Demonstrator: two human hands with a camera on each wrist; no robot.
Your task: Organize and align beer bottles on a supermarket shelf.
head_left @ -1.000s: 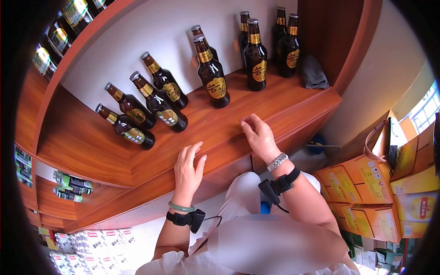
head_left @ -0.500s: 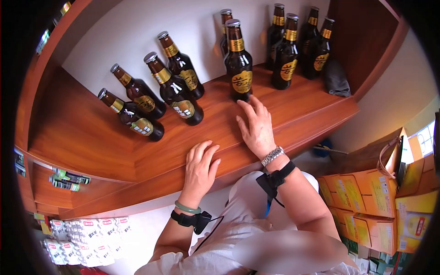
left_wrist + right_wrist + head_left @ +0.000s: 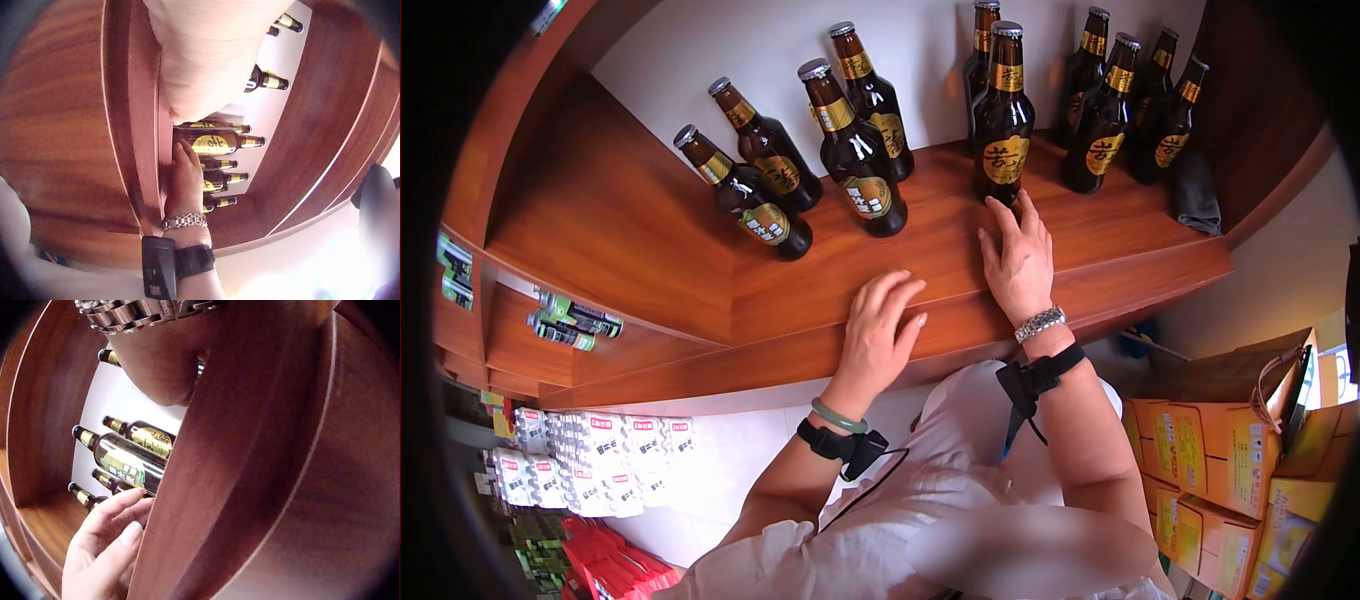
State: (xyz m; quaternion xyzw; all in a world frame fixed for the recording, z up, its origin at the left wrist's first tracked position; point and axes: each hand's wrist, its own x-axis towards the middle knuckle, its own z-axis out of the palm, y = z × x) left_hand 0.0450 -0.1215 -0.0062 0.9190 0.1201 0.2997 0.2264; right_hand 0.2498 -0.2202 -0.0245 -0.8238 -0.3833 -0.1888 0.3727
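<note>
Item, left: four bottles (image 3: 862, 165) stood in pairs, a strip of shelf (image 3: 940, 235) between them and its front edge. Item: my left hand (image 3: 880, 335), over that edge, thumb and fingers apart. Item, centre: the brown bottle (image 3: 1004, 125) stood upright; my right hand (image 3: 1022, 262), fingers relaxed, reached its base, contact unclear. Item, right: a grey cloth (image 3: 1197, 195) lay near the side wall (image 3: 1275, 130).

Right of the right grip (image 3: 1022, 262), a dark grey cloth (image 3: 1197, 195) sits at the end of the shelf (image 3: 945, 245). Farther right and nearer the body, orange cartons (image 3: 1215, 455) are stacked. Well left of the left grip (image 3: 878, 340), green-and-dark cans (image 3: 585, 316) lie in a lower compartment; nearer the body are white packs (image 3: 605, 445), then red packages (image 3: 605, 562).
</note>
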